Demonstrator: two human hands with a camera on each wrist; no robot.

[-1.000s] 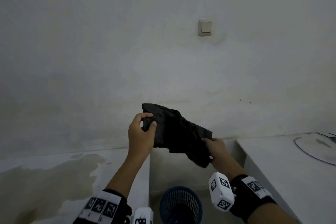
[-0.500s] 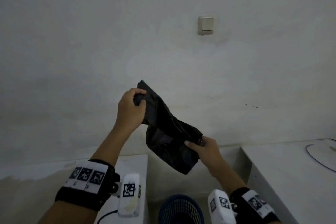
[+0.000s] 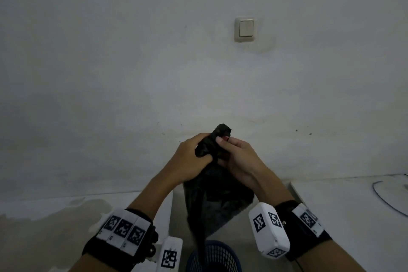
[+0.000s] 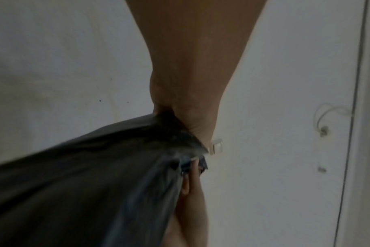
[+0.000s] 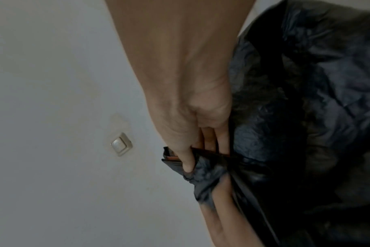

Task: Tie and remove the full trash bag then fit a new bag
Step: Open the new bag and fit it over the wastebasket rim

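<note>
Nearest to me, at the bottom edge of the head view, I've got the blue mesh bin [image 3: 213, 257] — that's my landmark. I can't see any liner in it, and the mesh looks bare from here, so I judge the full bag is already out and away; it isn't anywhere in these views.

Straight above the bin hangs the new black bag [image 3: 215, 201], its loose tail dangling down to just over the rim. Not fitted yet, not even opened.

Up from there, both hands meet at the top of the bag. My left hand [image 3: 192, 154] is clenched around a bunched fold of the plastic. My right hand [image 3: 237, 157] grasps the same bunch from the other side, thumb pressed onto the hem where a red drawstring strip peeks out. In the right wrist view the fingers [image 5: 209, 138] are dug into the hem, so I read this as hunting for the mouth of the bag.

Either side of the bin sit white tabletop slabs: the stained one [image 3: 55, 223] to its left, another [image 3: 353, 205] to its right. Beyond the bin, the plain wall carries a light switch [image 3: 245, 29] high up.

Left to do: part the mouth, lower the bag in, fold the hem over the rim.
</note>
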